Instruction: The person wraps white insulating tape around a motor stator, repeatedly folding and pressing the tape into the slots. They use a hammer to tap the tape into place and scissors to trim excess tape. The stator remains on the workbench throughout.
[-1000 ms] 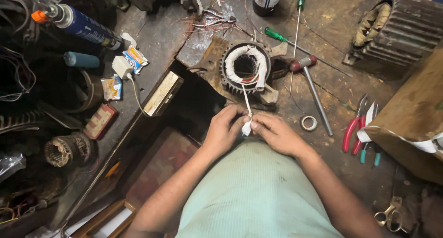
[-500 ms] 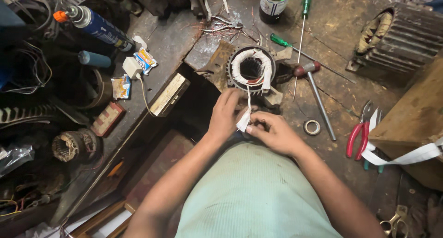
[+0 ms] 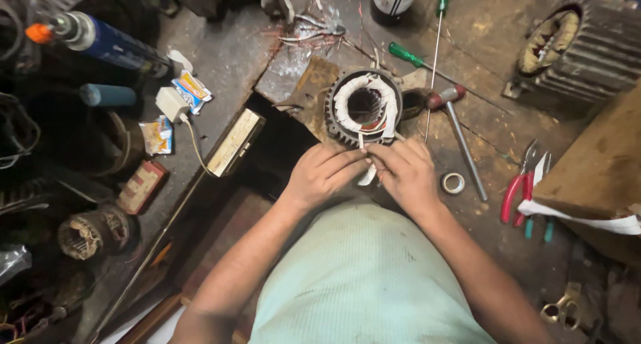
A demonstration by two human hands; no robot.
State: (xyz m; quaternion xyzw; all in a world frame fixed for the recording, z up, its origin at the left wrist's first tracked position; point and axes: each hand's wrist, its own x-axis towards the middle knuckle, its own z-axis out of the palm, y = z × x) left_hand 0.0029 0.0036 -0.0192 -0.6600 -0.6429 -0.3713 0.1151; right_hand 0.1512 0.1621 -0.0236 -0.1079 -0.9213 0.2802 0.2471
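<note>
Just above the middle of the frame, I see a round grey metal motor stator with white-wrapped copper windings point(image 3: 364, 108), lying flat on the dirty bench point(image 3: 494, 37) with its open bore facing up at me. From its near rim a narrow white strip, paper or tape point(image 3: 366, 176), runs straight down the frame toward the hands; its long axis points from the stator toward the body.

The strip sits exactly between my two hands, directly below the stator. The left hand point(image 3: 322, 172) comes in from the lower left, back of the hand up, its fingers point(image 3: 350, 160) stretched rightward and pressed together over the strip's upper part. The right hand point(image 3: 406, 172) comes in from the lower right, its fingers point(image 3: 379, 158) curled leftward and pinching the strip. The fingertips of both hands meet at the strip, so neither hand is clearly nearer; I cannot tell which one carries the grip.

Both forearms slope up from the bottom of the frame over a pale green ribbed shirt point(image 3: 364, 277).

Right of the hands lies a small roll of tape point(image 3: 453, 182), and further right red-handled pliers point(image 3: 517, 187). A red-headed hammer point(image 3: 457, 134) lies just right of the stator, with a green-handled screwdriver point(image 3: 417, 60) above it.
</note>
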